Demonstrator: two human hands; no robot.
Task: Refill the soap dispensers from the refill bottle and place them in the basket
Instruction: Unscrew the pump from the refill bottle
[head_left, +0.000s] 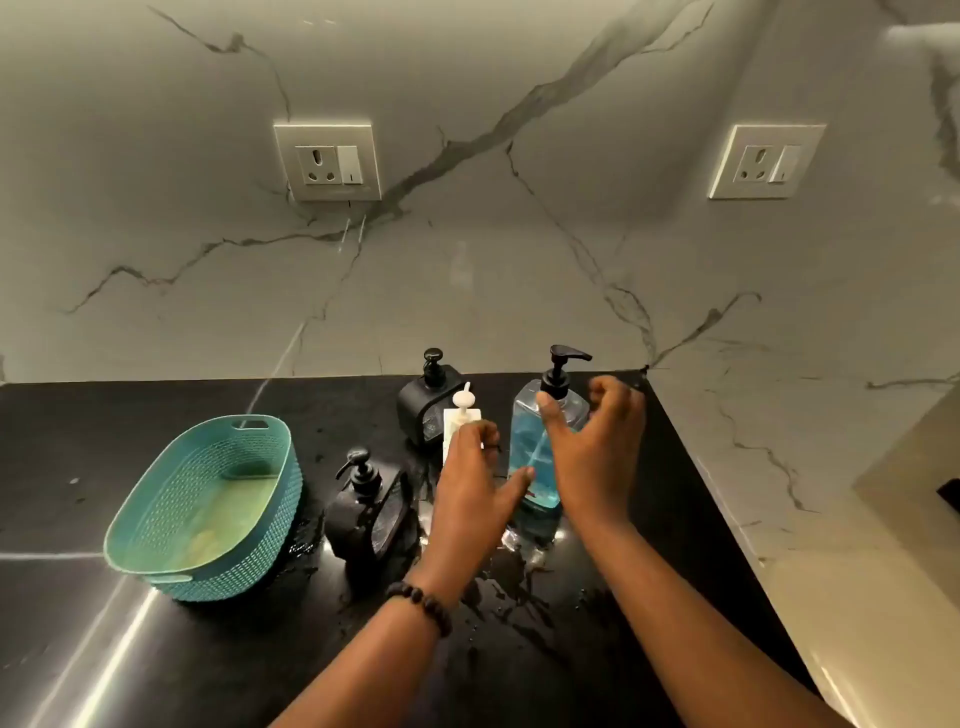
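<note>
Now your two hands are over the right part of the black surface (156, 675), close to its back edge where it meets the marble wall. Your right hand (592, 457) is open, fingers curved, around the clear refill bottle (535, 452) with blue liquid and a black pump; the thumb lies near the bottle's neck, but I cannot tell if the palm touches it, so the grip is not closed on it. Your left hand (475, 483) is also open, fingers spread, just in front of the white dispenser (460, 421); its thumb points toward the lower part of the bottle. It holds nothing that I can see.

One black dispenser (428, 400) stands at the back edge, just behind the white one. Another black dispenser (369, 514) stands nearer to you, left of your left hand. The teal basket (208, 509) sits well apart to the left, with free surface between it and that dispenser, and much open surface on its left side and toward the front edge. The right edge is close beside your right arm.

Your left hand covers the lower part of the white dispenser. Water drops and wet patches (509, 597) lie under your wrists. Labels on the dispensers are too dark and small to read.
</note>
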